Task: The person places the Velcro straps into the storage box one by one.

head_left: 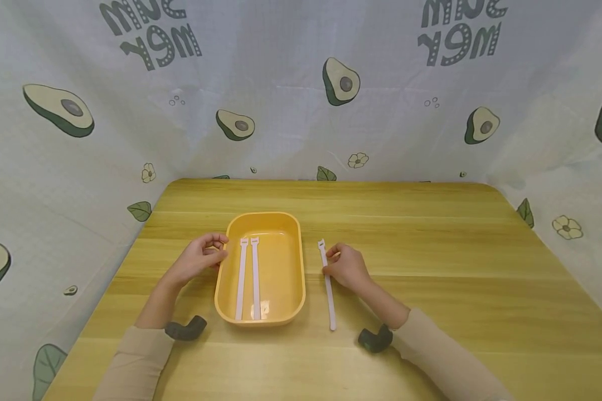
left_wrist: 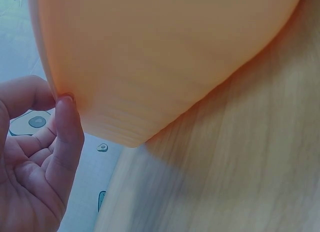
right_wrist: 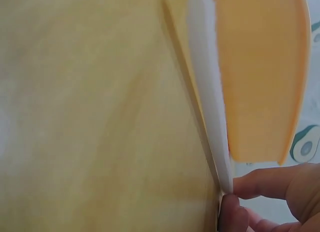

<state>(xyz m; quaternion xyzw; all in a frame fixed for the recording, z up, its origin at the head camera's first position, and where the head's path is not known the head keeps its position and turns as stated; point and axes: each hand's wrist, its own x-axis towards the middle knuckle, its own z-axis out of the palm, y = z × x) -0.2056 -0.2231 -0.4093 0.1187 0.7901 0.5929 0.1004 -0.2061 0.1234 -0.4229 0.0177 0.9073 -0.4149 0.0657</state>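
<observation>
A yellow rectangular tray with rounded corners rests on the wooden table. Its left rim is pinched between the thumb and forefinger of my left hand, as the left wrist view shows at the tray's wall. Two white hook-and-loop cable ties lie lengthwise side by side in the tray's left half, slotted heads at the far end. To the right of the tray, my right hand pinches a third white cable tie near its middle. In the right wrist view this tie casts a narrow shadow on the table.
The wooden table has a straight back edge and rounded far corners. An avocado-print cloth hangs behind it and down both sides. Dark curved pieces sit at both wrists, beside the beige sleeves.
</observation>
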